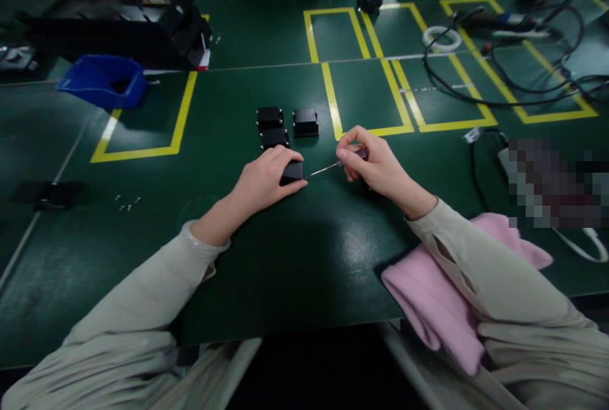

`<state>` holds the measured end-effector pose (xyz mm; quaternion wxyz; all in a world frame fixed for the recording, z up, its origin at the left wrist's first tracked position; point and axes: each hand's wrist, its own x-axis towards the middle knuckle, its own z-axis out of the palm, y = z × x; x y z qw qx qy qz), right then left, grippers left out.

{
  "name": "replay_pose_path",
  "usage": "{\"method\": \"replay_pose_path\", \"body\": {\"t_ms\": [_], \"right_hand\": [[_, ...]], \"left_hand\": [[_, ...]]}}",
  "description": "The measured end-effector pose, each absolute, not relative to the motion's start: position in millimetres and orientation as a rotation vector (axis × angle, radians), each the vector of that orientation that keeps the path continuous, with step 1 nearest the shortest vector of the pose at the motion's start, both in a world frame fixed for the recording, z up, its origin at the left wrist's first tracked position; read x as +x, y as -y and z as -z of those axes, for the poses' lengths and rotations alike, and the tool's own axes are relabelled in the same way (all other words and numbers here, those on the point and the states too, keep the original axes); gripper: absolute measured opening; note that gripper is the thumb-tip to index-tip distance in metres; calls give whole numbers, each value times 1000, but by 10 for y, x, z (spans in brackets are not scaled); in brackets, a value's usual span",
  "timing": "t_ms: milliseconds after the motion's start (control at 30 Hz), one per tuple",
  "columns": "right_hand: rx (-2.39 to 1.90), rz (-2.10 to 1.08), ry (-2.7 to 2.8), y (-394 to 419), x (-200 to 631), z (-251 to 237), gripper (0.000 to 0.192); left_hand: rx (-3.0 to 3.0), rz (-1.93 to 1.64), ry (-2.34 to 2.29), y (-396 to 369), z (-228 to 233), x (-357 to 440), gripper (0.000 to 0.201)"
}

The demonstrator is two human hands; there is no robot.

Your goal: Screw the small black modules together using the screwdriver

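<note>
Left hand point(266, 178): clamped on small black box point(292, 172), pinning it to table point(295, 257).
Right hand point(373, 165): pinching screwdriver point(333, 165), tip at box; best kept level and steady.

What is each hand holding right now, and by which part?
The left hand grips a small black box from above. The right hand pinches a thin screwdriver by its handle, tip at the box.

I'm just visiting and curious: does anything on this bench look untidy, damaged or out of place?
Mostly tidy. A few small screws lie loose on the green table left of the left hand, and black cables sprawl across the yellow-taped boxes at the far right.
</note>
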<state>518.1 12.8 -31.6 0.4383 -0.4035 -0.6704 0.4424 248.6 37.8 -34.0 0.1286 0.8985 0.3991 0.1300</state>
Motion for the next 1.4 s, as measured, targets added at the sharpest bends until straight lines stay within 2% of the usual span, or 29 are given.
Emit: {"method": "replay_pose_path", "body": {"t_ms": [267,600,967,1133,1400], "right_hand": [[-998,-1021,1713,-130,5194,300,21],[-1000,-1090,1682,-129,5184,323,19],[-1019,-1142,1638,-132,5179,329,35],[-1010,-1055,1661,-123,5182,311,29],[-1014,-989,1642,-90,5136,305,32]], "left_hand": [[2615,-373,-1157,-381,342,2489,42],[2606,-367,-1172,-371,336,2494,41],[2610,-367,-1171,-374,350,2488,43],[2609,-366,-1166,-370,335,2494,43],[2618,-357,-1168,-372,338,2496,44]]}}
